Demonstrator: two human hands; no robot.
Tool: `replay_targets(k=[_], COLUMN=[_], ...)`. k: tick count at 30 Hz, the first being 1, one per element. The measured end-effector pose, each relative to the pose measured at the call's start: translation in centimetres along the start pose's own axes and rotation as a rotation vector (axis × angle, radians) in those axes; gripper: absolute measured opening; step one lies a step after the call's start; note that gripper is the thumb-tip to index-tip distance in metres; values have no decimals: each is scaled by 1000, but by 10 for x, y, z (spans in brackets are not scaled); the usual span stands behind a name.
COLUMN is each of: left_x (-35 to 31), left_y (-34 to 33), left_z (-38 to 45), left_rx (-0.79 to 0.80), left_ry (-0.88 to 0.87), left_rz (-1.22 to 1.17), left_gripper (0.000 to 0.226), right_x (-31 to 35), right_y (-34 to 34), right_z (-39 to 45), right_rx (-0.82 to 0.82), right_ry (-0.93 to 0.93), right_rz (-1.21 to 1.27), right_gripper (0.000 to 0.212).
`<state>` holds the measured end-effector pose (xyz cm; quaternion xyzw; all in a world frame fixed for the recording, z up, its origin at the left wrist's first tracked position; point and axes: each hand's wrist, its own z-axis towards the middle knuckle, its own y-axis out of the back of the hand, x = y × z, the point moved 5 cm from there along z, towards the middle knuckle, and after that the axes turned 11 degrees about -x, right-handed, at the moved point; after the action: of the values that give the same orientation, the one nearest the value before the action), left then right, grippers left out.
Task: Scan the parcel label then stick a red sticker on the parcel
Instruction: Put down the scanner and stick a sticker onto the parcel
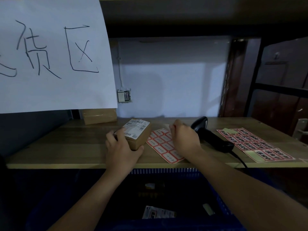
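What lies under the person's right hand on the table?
A sheet of red stickers lies under the right hand. The hand covers its far right part, so the stickers there, and any being peeled, stay hidden.

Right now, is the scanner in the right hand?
No, the scanner lies on the table, while the right hand is over a sticker sheet beside it.

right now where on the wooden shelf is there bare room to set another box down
The bare wooden shelf is widest left of the small brown cardboard parcel, in front of the taped brown box. Right of the parcel it is crowded: red sticker sheet, black handheld scanner, second sticker sheet.
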<state>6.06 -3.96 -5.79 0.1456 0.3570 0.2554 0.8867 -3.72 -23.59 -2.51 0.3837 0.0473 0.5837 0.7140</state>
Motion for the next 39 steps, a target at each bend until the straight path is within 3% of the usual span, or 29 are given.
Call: replay_targets(k=[2, 9, 16, 19, 23, 26, 30, 39], left_x=[0, -4, -18, -30, -43, -49, -54, -61], left_y=[1, 8, 16, 21, 26, 28, 26, 21], left_z=[-1, -2, -1, 1, 0, -2, -7, -12], left_rx=[-20, -93, -149, -172, -218, -271, -328, -349], left_ry=[-6, -65, -151, -195, -275, -320, -374, -420], left_rz=[-11, -33, -228, -253, -225, -236, -267, -343], left_gripper=[87, 84, 83, 83, 84, 84, 83, 81], right_x=[1, 15, 32, 36, 42, 48, 58, 71], right_y=[5, 16, 29, 35, 43, 47, 47, 48], right_z=[1, -1, -4, -4, -6, -8, -12, -29], right_rx=[-56, -77, -7, -5, -40, -53, 50, 160], right_ry=[-4, -155, -392, -419, -478, -489, -560, -640], right_rz=[90, 616, 1007, 1017, 1052, 1064, 1100, 1189], right_gripper=[25, 10, 30, 30, 7, 12, 13, 13])
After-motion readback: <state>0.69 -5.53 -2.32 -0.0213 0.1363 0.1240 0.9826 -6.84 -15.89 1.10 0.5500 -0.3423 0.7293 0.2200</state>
